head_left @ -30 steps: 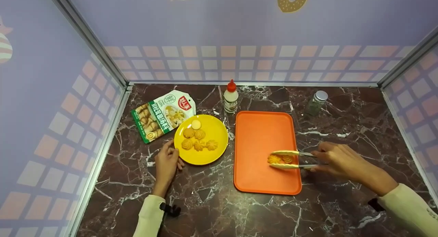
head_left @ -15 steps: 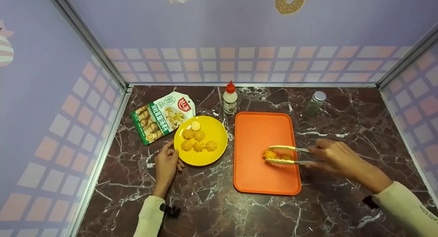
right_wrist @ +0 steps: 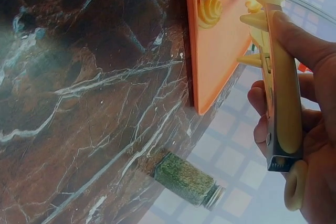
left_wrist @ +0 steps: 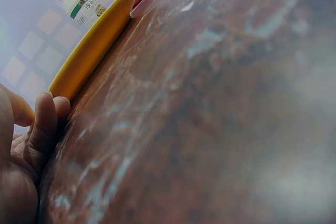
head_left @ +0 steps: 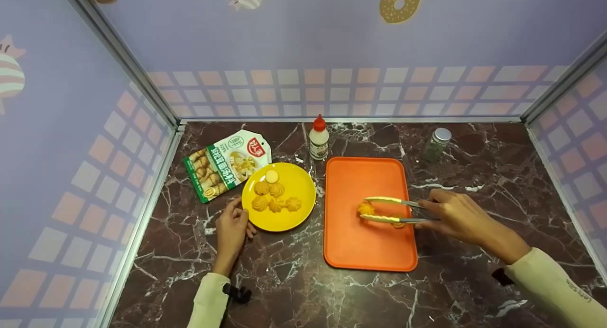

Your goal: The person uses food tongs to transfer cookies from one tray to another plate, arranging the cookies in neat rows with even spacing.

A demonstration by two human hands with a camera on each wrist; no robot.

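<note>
My right hand (head_left: 455, 216) grips a pair of tongs (head_left: 386, 200) with yellow tips over the orange tray (head_left: 363, 247). Between the tips is a ridged golden piped cookie (head_left: 365, 208). A second piped cookie (head_left: 398, 222), partly covered by the lower tong arm, lies closer to the tray's right edge; the right wrist view shows this swirled cookie (right_wrist: 210, 9) on the tray. At the lower left rim of the yellow plate (head_left: 284, 221), my left hand (head_left: 231, 226) rests with fingertips at the edge. Several cookies (head_left: 276, 204) lie on that plate.
Behind the plate is a green and white food pouch (head_left: 227, 164), partly under its rim. A red-capped squeeze bottle (head_left: 319, 141) stands behind the gap between plate and tray. Back right stands a herb jar (head_left: 436, 145). Walls (head_left: 341, 91) enclose the marble-patterned table's back and sides.
The tongs have shifted left and slightly away on the tray, and the front cookie has moved left with them, apart from the other cookie. The left hand stays at the plate.
</note>
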